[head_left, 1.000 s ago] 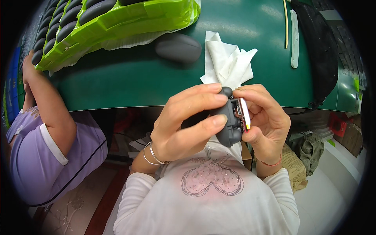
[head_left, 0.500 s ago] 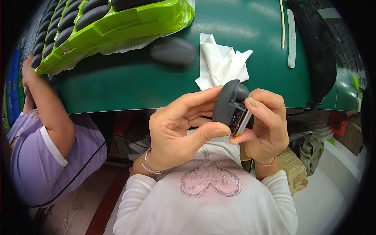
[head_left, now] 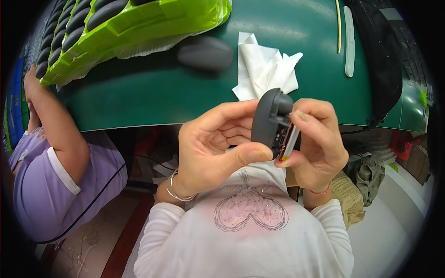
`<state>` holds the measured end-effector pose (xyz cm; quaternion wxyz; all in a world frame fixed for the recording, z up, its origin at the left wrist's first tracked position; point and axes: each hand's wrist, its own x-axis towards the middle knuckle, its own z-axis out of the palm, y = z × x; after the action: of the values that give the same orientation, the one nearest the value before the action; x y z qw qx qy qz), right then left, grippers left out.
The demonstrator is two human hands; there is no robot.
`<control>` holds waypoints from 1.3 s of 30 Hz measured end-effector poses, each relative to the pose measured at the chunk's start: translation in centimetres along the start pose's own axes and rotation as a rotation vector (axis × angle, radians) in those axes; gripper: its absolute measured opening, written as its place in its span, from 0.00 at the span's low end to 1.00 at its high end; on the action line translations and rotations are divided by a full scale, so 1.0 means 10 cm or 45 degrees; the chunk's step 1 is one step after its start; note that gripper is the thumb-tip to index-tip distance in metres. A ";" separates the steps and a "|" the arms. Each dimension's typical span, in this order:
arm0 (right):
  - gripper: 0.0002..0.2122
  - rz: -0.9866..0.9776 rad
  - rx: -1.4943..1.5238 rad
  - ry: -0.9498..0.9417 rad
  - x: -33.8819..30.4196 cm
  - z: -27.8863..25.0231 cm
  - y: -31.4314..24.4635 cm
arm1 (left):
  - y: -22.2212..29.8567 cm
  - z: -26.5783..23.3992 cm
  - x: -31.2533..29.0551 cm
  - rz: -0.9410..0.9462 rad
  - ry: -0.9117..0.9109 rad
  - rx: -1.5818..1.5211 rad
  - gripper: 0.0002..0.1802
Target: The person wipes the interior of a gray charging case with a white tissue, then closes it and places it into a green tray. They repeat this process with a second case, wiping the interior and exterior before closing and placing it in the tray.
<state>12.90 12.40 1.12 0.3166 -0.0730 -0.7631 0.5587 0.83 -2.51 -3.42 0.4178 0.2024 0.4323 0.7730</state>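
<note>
Our left hand [head_left: 208, 150] grips the grey shell [head_left: 265, 120]; our right hand [head_left: 324, 146] pinches the flat slab [head_left: 291, 142] beside it.

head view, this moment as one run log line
left hand: holds dark grey casing | right hand: pinches flat silvery part at casing's open side | table: white cloth, rounded grey piece, green tray

You get even light; pale glare marks the bench [head_left: 139, 102], away from its near edge, which curves slightly.
</note>
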 end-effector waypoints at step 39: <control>0.03 -0.449 1.967 -0.316 0.01 0.78 -0.45 | 0.11 0.10 0.18 0.379 0.128 0.033 0.30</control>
<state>9.52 4.52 3.86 0.2743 0.3511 -0.1907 0.8747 -0.03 -0.81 -2.00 0.2740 0.2308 0.4278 0.8298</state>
